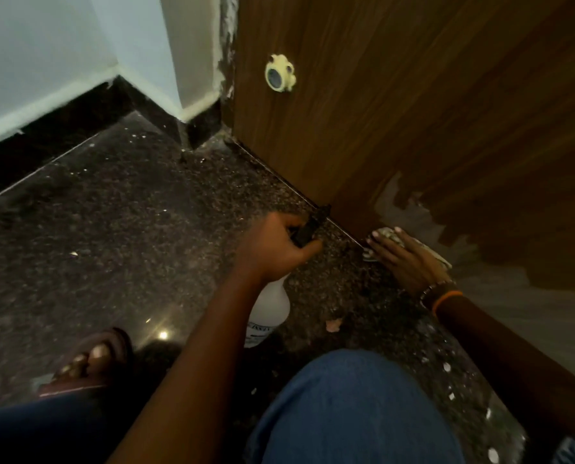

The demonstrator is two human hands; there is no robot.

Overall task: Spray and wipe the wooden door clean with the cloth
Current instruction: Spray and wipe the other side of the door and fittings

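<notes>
Head view, looking down from a crouch at the foot of a wooden door (396, 105) standing on a dark speckled stone floor (112, 229). The left hand (272, 244) is clenched round the black trigger head of a spray bottle (268, 308), whose white body hangs below the wrist, close to the floor; the nozzle points toward the door's bottom edge. The right hand (406, 259) lies flat, fingers straight, pressing a pale cloth (388, 234) against the very bottom of the door, where it meets the floor. Only scraps of cloth show past the fingers. Just above and to the right of that hand, the brown veneer is missing in a ragged patch (409, 212), leaving pale grey board bare. A cream round fitting (280, 73) sits higher up, near the door's left edge. A knee in blue cloth and a sandalled foot fill the lower frame.

Risks, as a judgement: the jagged veneer edge could catch the cloth, and a hard wipe across it might lift more of the surface. Spray landing on the bare board would probably soak in and swell it. With the nozzle so low, mist may fall on the polished floor and leave it slick underfoot. The nozzle also points near the right hand's fingers, so a squeeze now could wet them rather than the wood.
</notes>
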